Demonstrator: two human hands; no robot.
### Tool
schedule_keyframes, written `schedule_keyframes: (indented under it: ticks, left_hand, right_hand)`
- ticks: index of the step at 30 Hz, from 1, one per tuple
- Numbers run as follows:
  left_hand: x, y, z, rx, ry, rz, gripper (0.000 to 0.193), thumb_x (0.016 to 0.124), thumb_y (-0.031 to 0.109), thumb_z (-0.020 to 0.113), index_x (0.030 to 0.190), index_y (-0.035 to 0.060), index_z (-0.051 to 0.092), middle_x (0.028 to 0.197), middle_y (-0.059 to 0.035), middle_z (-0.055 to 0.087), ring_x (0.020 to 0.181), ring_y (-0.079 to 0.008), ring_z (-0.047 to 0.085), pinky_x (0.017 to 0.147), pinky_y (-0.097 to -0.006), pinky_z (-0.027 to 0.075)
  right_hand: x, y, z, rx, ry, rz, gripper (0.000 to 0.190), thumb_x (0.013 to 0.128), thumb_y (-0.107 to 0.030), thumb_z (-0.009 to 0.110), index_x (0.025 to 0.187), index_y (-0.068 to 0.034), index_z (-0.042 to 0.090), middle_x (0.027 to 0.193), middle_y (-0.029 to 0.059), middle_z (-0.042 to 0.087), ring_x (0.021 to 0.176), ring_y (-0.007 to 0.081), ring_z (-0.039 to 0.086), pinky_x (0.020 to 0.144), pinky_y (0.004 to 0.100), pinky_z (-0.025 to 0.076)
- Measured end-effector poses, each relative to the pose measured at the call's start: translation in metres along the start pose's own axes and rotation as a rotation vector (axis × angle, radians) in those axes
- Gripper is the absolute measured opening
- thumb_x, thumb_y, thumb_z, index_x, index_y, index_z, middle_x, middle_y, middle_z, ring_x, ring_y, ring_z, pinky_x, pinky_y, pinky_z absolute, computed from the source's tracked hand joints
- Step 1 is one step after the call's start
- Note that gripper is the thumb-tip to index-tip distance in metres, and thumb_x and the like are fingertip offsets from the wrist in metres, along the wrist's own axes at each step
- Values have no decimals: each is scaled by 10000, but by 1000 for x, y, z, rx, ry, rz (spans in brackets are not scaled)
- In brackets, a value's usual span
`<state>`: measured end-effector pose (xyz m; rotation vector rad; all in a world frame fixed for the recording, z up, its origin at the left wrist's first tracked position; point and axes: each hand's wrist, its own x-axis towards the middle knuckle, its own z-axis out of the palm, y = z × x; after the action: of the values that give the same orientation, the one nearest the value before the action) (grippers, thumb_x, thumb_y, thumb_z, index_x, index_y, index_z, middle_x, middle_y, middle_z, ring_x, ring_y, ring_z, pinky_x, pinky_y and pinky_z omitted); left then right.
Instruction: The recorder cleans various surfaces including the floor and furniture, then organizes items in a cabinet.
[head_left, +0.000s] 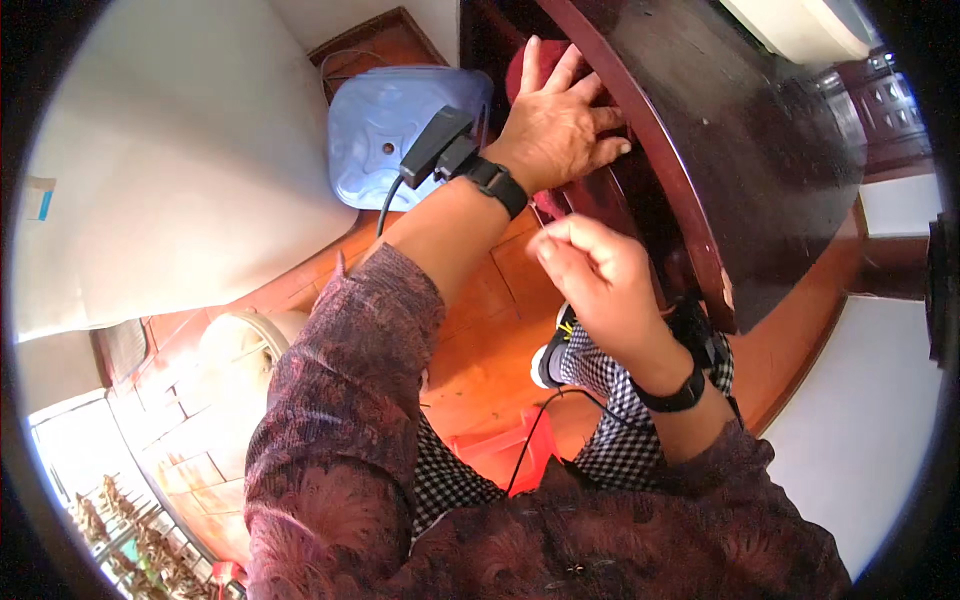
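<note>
My left hand (559, 127) lies palm down with fingers apart over a dark red fabric item (523, 66), under the curved edge of a dark wooden table (739, 150). More red fabric (551, 202) shows below that hand, but the item's full shape is hidden. Lower and nearer to me, my right hand (600, 281) is raised beside the table edge with its fingers curled in. Its fingertips are slightly blurred, so whether something small is pinched there is unclear. A black strap with a cabled device (437, 146) sits at my left wrist, and another black strap (675, 391) circles my right wrist.
A blue plastic stool (358, 146) stands left of my left hand. On the tiled floor (480, 345) are a red plastic object (525, 450) between my legs and a whitish bucket (259, 330) at left. A pale basin (795, 26) rests on the table. A black cable hangs by my lap.
</note>
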<state>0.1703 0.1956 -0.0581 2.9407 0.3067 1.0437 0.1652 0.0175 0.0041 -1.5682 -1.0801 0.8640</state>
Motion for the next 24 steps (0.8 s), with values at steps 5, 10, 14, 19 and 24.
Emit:
schedule_keyframes:
  ticks: [5, 10, 14, 19, 24]
  left_hand:
    - [36, -28, 12, 94, -140, -177, 496, 874, 449, 489, 1254, 146, 582, 1358, -101, 490, 1324, -324, 360, 1090, -545, 230]
    - [74, -102, 23, 226, -551, -382, 586, 819, 424, 547, 1298, 87, 548, 1413, -103, 447, 1387, -311, 257, 1134, -486, 155]
    - [75, -157, 38, 196, -75, -418, 505, 839, 359, 504, 1279, 117, 562, 1351, -146, 500, 1337, -361, 322, 1087, -471, 271]
    - [75, -122, 43, 198, -61, -395, 502, 833, 373, 511, 1267, 128, 565, 1328, -147, 519, 1312, -373, 350, 1074, -490, 274]
    - [27, -58, 40, 242, -246, -99, 301, 820, 353, 541, 1006, 168, 690, 1151, -82, 621, 1158, -279, 498, 978, -438, 367]
  right_hand:
    - [-2, 4, -2, 40, -16, 56, 125, 911, -82, 555, 929, 7, 642, 771, -25, 588, 700, 29, 489, 616, 202, 411]
    - [-6, 5, -3, 27, -109, 117, 101, 886, -79, 574, 888, 14, 613, 782, 92, 602, 737, 162, 587, 658, 282, 461]
    - [-9, 2, 1, 36, -185, 18, 102, 888, -87, 563, 870, 7, 598, 764, 95, 585, 712, 184, 584, 647, 308, 461]
    - [-10, 16, -1, -66, -218, 15, 98, 873, -81, 574, 867, 12, 605, 761, 101, 591, 712, 184, 580, 643, 302, 457]
    - [-15, 20, 12, -121, -268, -48, 108, 864, -103, 570, 848, 0, 599, 745, 154, 591, 684, 285, 605, 619, 361, 475]
